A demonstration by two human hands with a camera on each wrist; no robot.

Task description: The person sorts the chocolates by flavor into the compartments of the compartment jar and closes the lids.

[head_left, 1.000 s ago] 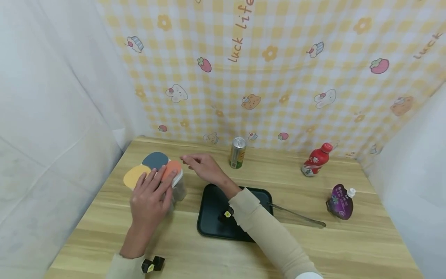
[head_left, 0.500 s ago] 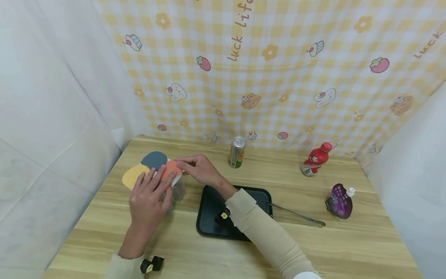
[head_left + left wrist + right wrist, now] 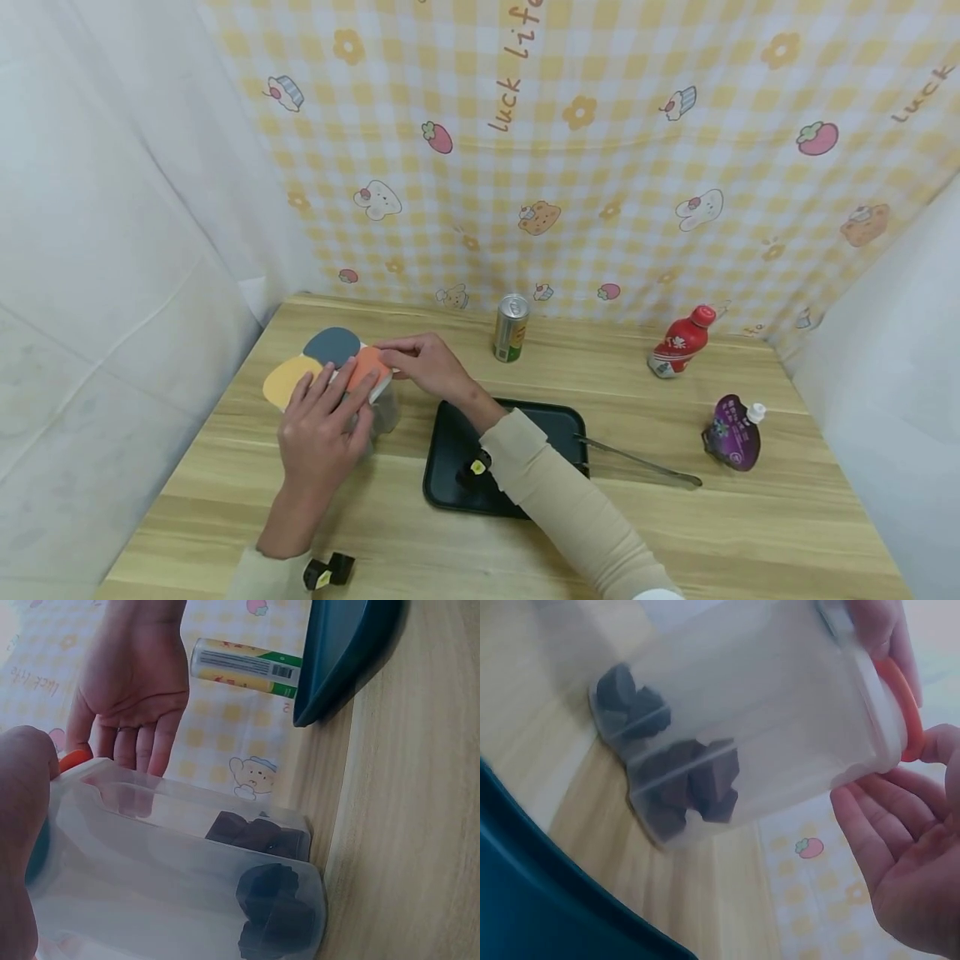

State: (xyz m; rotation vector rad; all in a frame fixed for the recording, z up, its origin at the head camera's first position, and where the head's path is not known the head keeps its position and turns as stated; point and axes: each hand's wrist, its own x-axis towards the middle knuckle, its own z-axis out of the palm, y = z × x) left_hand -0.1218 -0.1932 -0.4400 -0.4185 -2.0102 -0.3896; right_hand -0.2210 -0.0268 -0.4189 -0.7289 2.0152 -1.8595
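Observation:
A clear plastic storage container (image 3: 157, 870) stands upright at the table's left, with dark angular chunks (image 3: 679, 784) at the bottom of its compartments. In the head view its top shows a yellow lid (image 3: 287, 383), a dark blue lid (image 3: 332, 345) and an orange lid (image 3: 369, 368), all lying down. My left hand (image 3: 320, 429) rests on top with extended fingers, across the yellow and orange lids. My right hand (image 3: 437, 367) pinches the orange lid's outer edge; the right wrist view shows the thumb on the edge and the fingers below the rim.
A dark tray (image 3: 450, 492) lies right of the container, under my right forearm. Metal tongs (image 3: 647, 462) lean on its right rim. Behind stands a drink can (image 3: 512, 330). Farther right are a red bottle (image 3: 681, 342) and a purple spouted pouch (image 3: 733, 433).
My right hand has come leftward from just beside the container and taken the orange lid's edge. My left hand stays on the container's top.

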